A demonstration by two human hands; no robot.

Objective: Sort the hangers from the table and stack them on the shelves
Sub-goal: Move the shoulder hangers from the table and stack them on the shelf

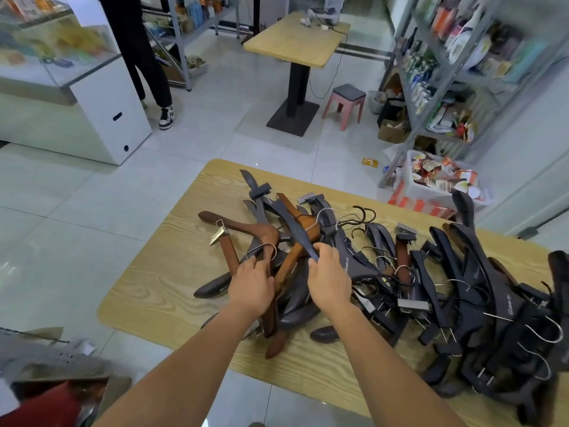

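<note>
The right hand [329, 275] is clamping its curled fingers round one end of a dark hanger [295, 229], which is lying slantwise across the top of the heap, probably so that it is being levered free of the hooks snagged beneath it. The left hand [251, 285], close beside the right but not touching it, is resting against the wire hook [266, 252] of a brown clip hanger [243, 226], likely steadying the tangle; its fingertips are sinking among the pieces, so I cannot tell whether it is gripping or merely pressing. An orange-brown hanger [295, 252] is running between the two hands. All the hangers are sitting on the wood-grain table [172, 272]: mixed brown and dark ones in the heap at the hands, and a longer drift of dark hangers [462, 288] trailing off to the right, so sorting is looking barely begun. Beyond the table's far right corner, a white tub [412, 186] is holding snack packets and lidded cups, standing at the foot of metal shelves [431, 87] that are carrying bottles and packaged goods. A cardboard box [391, 131] is sitting under the shelves, its contents hidden.
</note>
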